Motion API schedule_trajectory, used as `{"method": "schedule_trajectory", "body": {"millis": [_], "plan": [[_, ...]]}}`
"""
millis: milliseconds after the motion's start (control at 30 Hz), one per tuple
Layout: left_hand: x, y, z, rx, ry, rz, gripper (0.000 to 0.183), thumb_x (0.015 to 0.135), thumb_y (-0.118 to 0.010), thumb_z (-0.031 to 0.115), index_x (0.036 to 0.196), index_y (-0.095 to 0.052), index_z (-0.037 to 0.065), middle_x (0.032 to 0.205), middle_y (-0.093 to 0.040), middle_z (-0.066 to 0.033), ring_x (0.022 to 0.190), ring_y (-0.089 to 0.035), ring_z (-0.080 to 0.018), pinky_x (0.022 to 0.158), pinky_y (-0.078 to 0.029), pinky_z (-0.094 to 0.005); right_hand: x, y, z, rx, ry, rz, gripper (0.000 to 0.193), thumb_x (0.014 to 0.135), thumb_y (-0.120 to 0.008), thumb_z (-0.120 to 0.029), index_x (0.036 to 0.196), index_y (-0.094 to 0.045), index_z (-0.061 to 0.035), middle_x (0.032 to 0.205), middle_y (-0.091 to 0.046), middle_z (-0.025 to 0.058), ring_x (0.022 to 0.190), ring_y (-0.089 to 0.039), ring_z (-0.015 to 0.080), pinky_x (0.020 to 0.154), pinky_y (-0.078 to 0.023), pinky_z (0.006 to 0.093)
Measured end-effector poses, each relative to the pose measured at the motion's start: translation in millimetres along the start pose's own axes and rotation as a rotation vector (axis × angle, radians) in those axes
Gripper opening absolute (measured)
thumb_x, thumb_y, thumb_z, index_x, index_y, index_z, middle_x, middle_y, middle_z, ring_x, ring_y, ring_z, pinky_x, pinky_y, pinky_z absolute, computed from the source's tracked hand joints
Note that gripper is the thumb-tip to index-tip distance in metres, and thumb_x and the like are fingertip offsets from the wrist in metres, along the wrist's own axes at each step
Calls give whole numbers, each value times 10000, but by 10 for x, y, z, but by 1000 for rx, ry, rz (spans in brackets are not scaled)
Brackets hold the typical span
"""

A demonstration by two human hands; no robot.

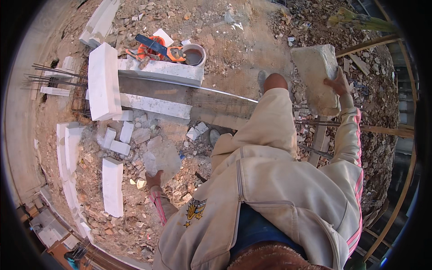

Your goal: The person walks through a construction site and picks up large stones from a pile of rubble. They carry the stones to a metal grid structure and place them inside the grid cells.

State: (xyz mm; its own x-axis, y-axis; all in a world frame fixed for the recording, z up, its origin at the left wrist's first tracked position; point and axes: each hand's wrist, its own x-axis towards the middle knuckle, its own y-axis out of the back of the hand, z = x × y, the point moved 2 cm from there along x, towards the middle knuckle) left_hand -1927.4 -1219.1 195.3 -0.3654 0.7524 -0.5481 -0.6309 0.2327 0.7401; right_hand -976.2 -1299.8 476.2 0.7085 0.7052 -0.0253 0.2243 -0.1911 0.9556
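My right hand (pixel 339 84) grips the outer edge of a big, rough grey stone slab (pixel 315 74), out to the right of my legs. Low on the left, my left hand (pixel 154 179) has its fingers on the lower edge of a flat, pale grey piece (pixel 164 159); whether it is stone or something else I cannot tell. Rubble lies around that piece, with small white block offcuts (pixel 120 147) just beyond it. My left palm is partly hidden.
A tall white block (pixel 103 83) stands at the left end of two low block rows (pixel 155 105). A hand saw (pixel 157 47) and a bucket (pixel 194 55) sit on the farther row. Rebar (pixel 58 76) juts out at left; wooden poles (pixel 375 44) lie at right.
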Motion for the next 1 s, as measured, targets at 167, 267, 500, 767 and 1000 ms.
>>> {"method": "schedule_trajectory", "body": {"millis": [167,267,500,767,1000], "plan": [[-433,-218,287,-195,116,65,949,559,-864,331,1322,-469,-70,1255,-589,-219,1148,-578,-314,969,-454,-387,897,-690,403,56,-1,-191,1235,538,-889,-332,1491,-210,64,1397,-483,221,1275,-492,297,1066,-381,358],[-616,-444,435,-100,143,268,931,539,-854,416,1268,-539,-71,1197,-629,-217,1083,-607,-343,914,-471,-410,1399,-1172,385,-29,-60,-260,1252,526,-885,-380,1498,-216,41,1413,-463,248,1296,-478,320,1071,-381,369],[-982,-452,1793,-86,319,163,803,603,-854,308,1247,-550,-62,1138,-647,-169,1006,-614,-259,874,-488,-364,2917,-2532,1047,-134,-147,-449,1199,549,-824,-447,1507,-215,-64,1485,-354,248,1345,-412,383,1077,-368,459],[-1805,-615,4730,-84,374,129,703,638,-807,235,1217,-565,-83,1087,-641,-140,925,-586,-236,839,-479,-337,4514,-2857,1382,-218,-225,-548,1193,550,-804,-429,1519,-181,-120,1393,-431,194,1268,-457,404,1032,-381,519],[-1338,-1269,6927,125,119,229,851,586,-809,285,1282,-502,-96,1171,-621,-229,1022,-600,-311,904,-478,-392,5298,-2196,1565,-119,-268,-545,1232,541,-840,-412,1524,-164,-105,1385,-441,208,1280,-439,407,1041,-408,481]]}}
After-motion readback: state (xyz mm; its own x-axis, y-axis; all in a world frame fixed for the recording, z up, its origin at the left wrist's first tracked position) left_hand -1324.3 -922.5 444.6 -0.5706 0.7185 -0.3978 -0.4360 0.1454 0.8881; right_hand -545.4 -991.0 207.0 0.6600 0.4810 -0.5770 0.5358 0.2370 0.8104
